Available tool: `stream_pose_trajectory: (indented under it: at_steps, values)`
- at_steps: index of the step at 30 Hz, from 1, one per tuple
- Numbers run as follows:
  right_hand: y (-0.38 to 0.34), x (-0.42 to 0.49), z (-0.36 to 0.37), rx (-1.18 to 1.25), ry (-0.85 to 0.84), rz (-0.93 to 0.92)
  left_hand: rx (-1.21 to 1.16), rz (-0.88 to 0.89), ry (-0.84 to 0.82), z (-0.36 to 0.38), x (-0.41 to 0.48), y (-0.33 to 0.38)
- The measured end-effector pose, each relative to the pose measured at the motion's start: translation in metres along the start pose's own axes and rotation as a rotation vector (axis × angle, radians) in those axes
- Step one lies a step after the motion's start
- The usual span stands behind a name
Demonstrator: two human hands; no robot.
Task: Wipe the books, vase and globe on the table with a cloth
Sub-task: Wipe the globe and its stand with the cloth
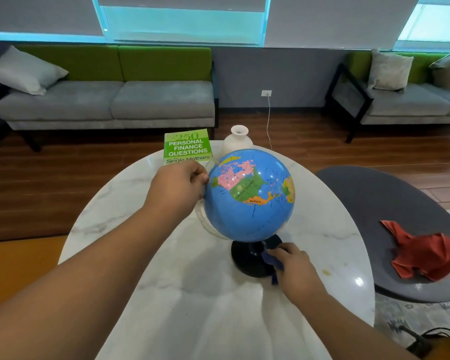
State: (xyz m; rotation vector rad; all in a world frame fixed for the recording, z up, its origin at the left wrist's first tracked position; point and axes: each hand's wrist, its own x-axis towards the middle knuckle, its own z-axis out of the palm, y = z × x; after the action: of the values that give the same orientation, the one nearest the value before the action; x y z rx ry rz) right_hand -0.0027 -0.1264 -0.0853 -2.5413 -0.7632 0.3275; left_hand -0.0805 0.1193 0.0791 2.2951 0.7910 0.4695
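**Wiping the globe's stand: steady up top, cloth down low**

The left hand (182,185) is curled on the left side of the globe (250,193), its fingers closed on what looks like the clear arc that runs round the ball. That is the right job for it. A firm hold there stops the ball from spinning or the whole thing from sliding on the smooth marble surface (166,281) while the other hand rubs.

Behind that hand a green book (187,146) lies at the far edge of the surface, and just beside it stands a white vase (238,139), partly hidden by the globe. I cannot tell whether the two touch. Both sit close, so any tilt of the globe should be toward the person, not away.

Below the ball, the black base (250,258) rests near the middle of the surface. The dark blue cloth (273,261) is pressed against its right side, pinched in the right hand (291,263). To do this step well, I judge the cloth should be worked round the neck and down over the foot in short strokes, with the left hand turning the stand to bring the hidden back face round.

Off to the right, a red rag (424,258) lies on a grey chair (374,198), well apart from the work.
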Motion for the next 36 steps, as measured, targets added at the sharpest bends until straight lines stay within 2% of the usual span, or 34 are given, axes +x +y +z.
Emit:
stream_pose_trajectory:
  at_steps: [4,6,7,9,10,11,13,15,16,18,20,21,23,25,27,29,32,36]
  values:
    - [-0.027,0.019,-0.011,0.276,0.199,0.082,-0.012,0.046,0.015,0.001,-0.002,0.005]
    - [-0.034,0.020,-0.011,0.323,0.116,0.041,-0.001,0.040,0.027,0.000,-0.001,0.006]
    - [-0.035,0.017,-0.012,0.277,0.029,0.008,0.012,0.033,0.033,-0.001,-0.001,0.005]
    - [-0.023,0.013,-0.009,-0.056,-0.173,-0.047,0.031,0.013,0.032,-0.002,-0.002,0.004]
    - [-0.015,0.013,-0.006,-0.191,-0.209,-0.034,0.027,0.011,0.027,-0.002,-0.002,0.003]
    - [-0.011,0.013,-0.005,-0.219,-0.179,-0.015,0.025,0.014,0.025,-0.002,-0.003,0.002]
    - [-0.013,0.016,-0.008,-0.020,-0.001,0.058,0.029,0.023,0.029,-0.005,-0.003,0.003]
    - [-0.014,0.020,-0.003,0.118,0.104,-0.002,0.026,0.025,0.036,-0.006,-0.002,0.003]
    - [-0.013,0.021,0.000,0.090,0.052,-0.072,0.027,0.023,0.037,-0.006,-0.003,0.003]
    - [-0.010,0.018,0.005,-0.118,-0.114,-0.171,0.017,0.012,0.023,-0.006,-0.005,0.004]
    - [-0.002,0.014,0.006,-0.292,-0.189,-0.122,0.021,0.024,0.008,-0.003,-0.010,0.004]
    - [0.000,0.014,0.003,-0.319,-0.167,-0.060,0.041,0.043,0.009,-0.002,-0.014,0.005]
    - [0.000,0.013,-0.001,-0.255,-0.099,0.060,0.088,0.085,0.013,-0.001,-0.018,0.009]
    - [-0.002,0.012,0.001,-0.111,-0.048,-0.014,0.121,0.109,0.011,-0.002,-0.021,0.011]
    - [-0.006,0.007,0.004,-0.033,-0.147,-0.129,0.144,0.116,0.004,-0.003,-0.024,0.012]
    - [-0.003,0.001,0.007,-0.164,-0.223,-0.161,0.151,0.124,-0.010,-0.002,-0.027,0.011]
    - [0.010,0.001,-0.003,-0.256,-0.196,0.062,0.170,0.156,-0.013,-0.003,-0.030,0.011]
    - [0.005,0.003,-0.044,0.146,-0.067,0.249,0.206,0.199,-0.021,-0.005,-0.033,0.008]
